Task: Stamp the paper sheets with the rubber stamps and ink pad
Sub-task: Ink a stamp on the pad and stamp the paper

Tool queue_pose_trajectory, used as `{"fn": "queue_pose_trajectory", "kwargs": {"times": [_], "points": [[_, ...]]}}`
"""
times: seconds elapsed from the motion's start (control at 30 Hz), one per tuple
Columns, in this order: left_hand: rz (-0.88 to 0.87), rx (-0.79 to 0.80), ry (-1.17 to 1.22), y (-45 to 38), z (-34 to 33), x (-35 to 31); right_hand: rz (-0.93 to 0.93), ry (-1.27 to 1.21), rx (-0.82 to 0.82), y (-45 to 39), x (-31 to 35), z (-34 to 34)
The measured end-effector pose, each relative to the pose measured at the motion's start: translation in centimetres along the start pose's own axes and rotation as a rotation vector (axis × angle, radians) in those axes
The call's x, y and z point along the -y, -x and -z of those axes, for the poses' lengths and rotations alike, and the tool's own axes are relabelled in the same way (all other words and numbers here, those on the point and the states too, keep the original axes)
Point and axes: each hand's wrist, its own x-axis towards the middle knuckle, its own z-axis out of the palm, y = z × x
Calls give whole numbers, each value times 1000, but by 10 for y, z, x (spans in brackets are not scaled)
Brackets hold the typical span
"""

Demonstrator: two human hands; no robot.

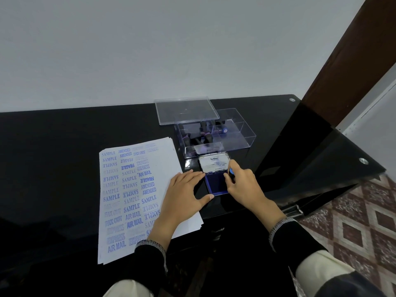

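Note:
A stack of white paper sheets (137,189) lies on the black table, its top sheet covered with several blue stamped words. To its right the ink pad (215,185) stands with its lid (214,163) raised. My left hand (184,196) rests against the pad's left side, fingers straight and thumb at the front edge. My right hand (242,185) grips a rubber stamp (231,173) with a blue-topped handle, held down at the pad's right side. The stamp's face is hidden by my fingers.
A clear plastic box (237,138) holding several more black-handled stamps sits behind the ink pad, with its clear lid (184,110) leaning on its far left. The table's right edge (334,185) drops off to a patterned floor. A dark wooden post (351,61) rises at right.

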Motion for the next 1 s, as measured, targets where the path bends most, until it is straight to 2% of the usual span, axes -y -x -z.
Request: {"fn": "queue_pose_trajectory", "kwargs": {"times": [0.23,0.5,0.67,0.9,1.0], "points": [[4,-3,10,1,1,-1,14,-173,-77,3,-5,0],[0,-5,1,1,1,-1,70,0,-52,4,-3,-5],[5,3,0,1,2,-1,51,-206,-92,5,-3,0],[5,6,3,1,1,-1,12,-183,20,-6,-5,3],[6,5,3,0,1,0,23,-150,15,-7,-5,2]]}}
